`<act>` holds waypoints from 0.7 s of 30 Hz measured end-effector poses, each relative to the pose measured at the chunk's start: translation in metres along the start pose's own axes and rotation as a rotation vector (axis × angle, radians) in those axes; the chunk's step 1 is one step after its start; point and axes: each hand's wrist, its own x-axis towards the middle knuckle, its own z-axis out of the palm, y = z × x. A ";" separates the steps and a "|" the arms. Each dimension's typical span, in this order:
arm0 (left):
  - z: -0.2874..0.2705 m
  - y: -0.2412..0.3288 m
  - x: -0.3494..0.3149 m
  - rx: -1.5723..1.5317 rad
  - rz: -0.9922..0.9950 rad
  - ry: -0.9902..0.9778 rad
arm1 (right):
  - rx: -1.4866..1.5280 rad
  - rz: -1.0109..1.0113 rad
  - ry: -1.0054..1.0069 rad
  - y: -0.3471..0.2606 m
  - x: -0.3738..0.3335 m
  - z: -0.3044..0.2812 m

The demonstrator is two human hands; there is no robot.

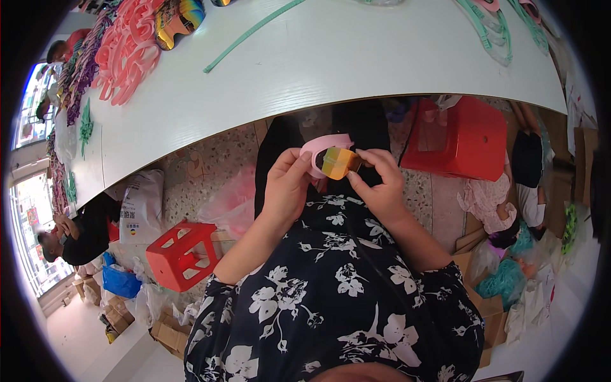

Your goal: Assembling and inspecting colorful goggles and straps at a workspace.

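Above my lap, just short of the table edge, both hands meet at a pink goggle frame (pixel 308 153) with a shiny orange-yellow mirrored lens (pixel 338 163) at its right side. My left hand (pixel 287 183) is closed on the pink frame, thumb on the near side and fingers behind. The fingers of my right hand (pixel 380 184) pinch the right edge of the lens. I cannot tell whether the lens is seated in the frame or only held against it.
On the white table (pixel 356 57) lie a heap of pink straps (pixel 130 51), mirrored lenses (pixel 178 22), a mint-green strap (pixel 254 33) and mint-strapped goggles (pixel 490 32). Red stools (pixel 455 140) stand at right and lower left (pixel 182 254). Other people sit at both sides.
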 end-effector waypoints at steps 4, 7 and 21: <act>0.004 0.002 -0.002 -0.032 -0.030 0.030 | -0.032 0.003 0.017 0.001 -0.001 0.003; 0.005 0.002 0.000 -0.035 -0.046 0.036 | -0.050 -0.007 0.016 0.003 -0.001 0.003; 0.002 0.000 0.003 0.013 -0.051 0.026 | -0.006 0.001 -0.004 0.002 -0.002 0.004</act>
